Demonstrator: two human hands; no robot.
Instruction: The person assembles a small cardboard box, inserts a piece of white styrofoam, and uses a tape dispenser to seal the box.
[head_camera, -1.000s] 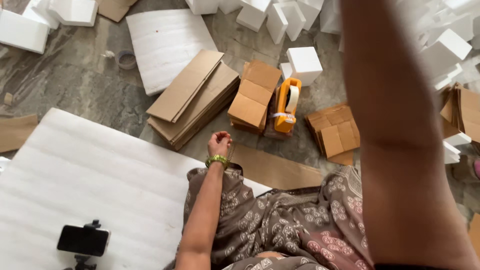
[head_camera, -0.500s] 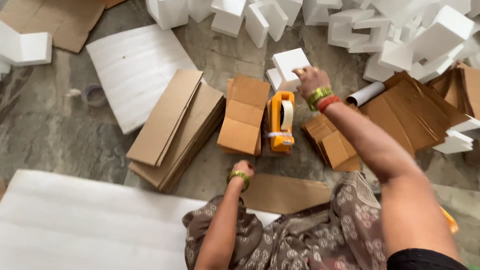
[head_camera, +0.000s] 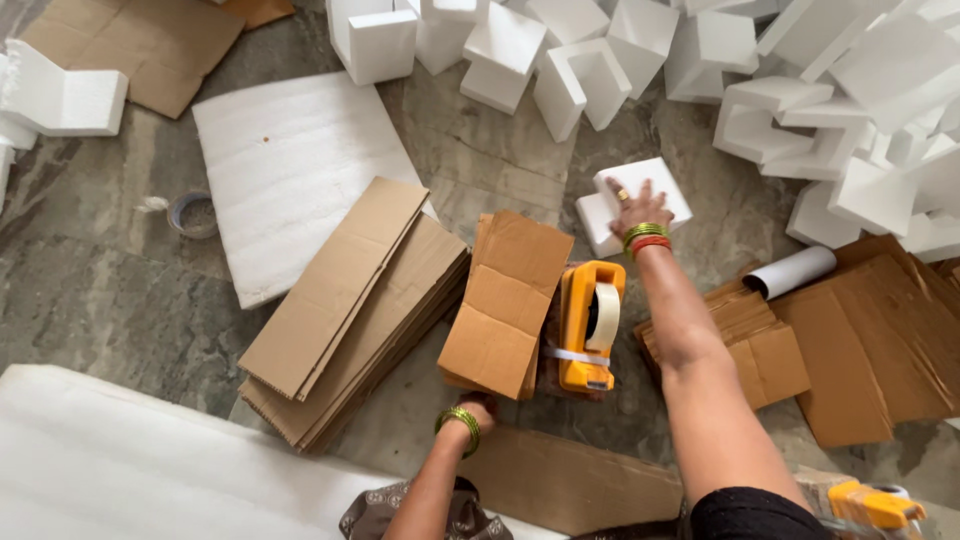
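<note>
My right hand (head_camera: 636, 208) reaches forward and rests on a white foam block (head_camera: 632, 203) on the stone floor, fingers spread over its top. My left hand (head_camera: 477, 407) is low near my lap, touching the near edge of a folded cardboard box (head_camera: 508, 300); its fingers are hidden under the box. An orange tape dispenser (head_camera: 589, 322) lies just right of that box, between my two arms. Green bangles sit on both wrists.
A stack of flat cardboard sheets (head_camera: 350, 310) lies to the left, more cardboard (head_camera: 860, 335) and a white roll (head_camera: 790, 272) to the right. Several white foam pieces (head_camera: 800, 90) are piled at the back. White foam sheets (head_camera: 290, 180) lie left, with a tape roll (head_camera: 192, 213) beside them.
My right arm has swung down from in front of the camera and reached out onto the white foam block. The view has shifted forward. My left hand stays by the folded box.
</note>
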